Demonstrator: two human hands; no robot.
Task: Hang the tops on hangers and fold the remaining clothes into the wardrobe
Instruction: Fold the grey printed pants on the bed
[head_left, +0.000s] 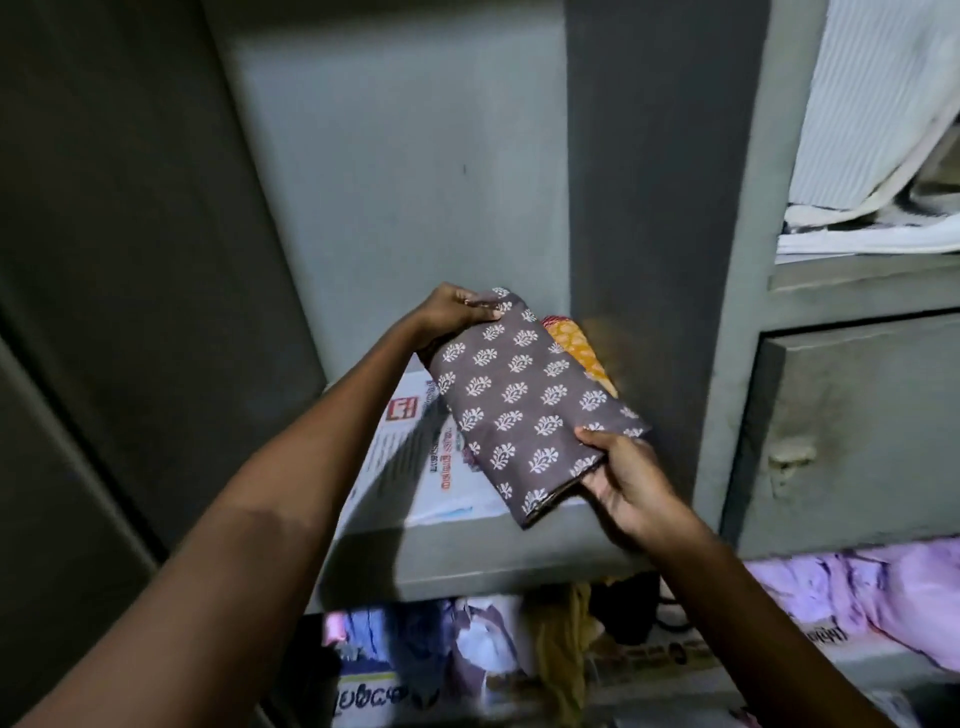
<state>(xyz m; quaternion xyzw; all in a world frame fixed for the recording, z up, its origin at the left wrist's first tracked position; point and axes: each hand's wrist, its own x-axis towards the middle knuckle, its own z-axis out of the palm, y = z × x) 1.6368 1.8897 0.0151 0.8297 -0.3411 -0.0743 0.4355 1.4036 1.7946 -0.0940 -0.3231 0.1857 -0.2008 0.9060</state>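
Hands hold a folded brown garment (524, 402) printed with white leaf sprigs, tilted over a grey metal wardrobe shelf (467, 551). The left hand (457, 314) grips the far upper corner, thumb curled over the top of the cloth and fingers hidden underneath. The right hand (623, 483) grips the near lower corner, thumb pressed on the printed face and fingers wrapped below the fold. Both grips are closed on the garment, which sits above the shelf and partly over a sheet of newspaper (415, 457) that lines it. Tucked just behind the brown fold, an orange patterned cloth (582, 351) shows at the right edge; whether it belongs to the same bundle or lies separately is hard to tell. The grey back panel (405, 171) of the wardrobe rises behind the hands. To the right, a closed grey locker door (852, 426) sits under an upper shelf with white striped fabric (872, 104). Below, crumpled lilac clothing (883, 597) and mixed clothes (493, 649) lie on more newspaper.
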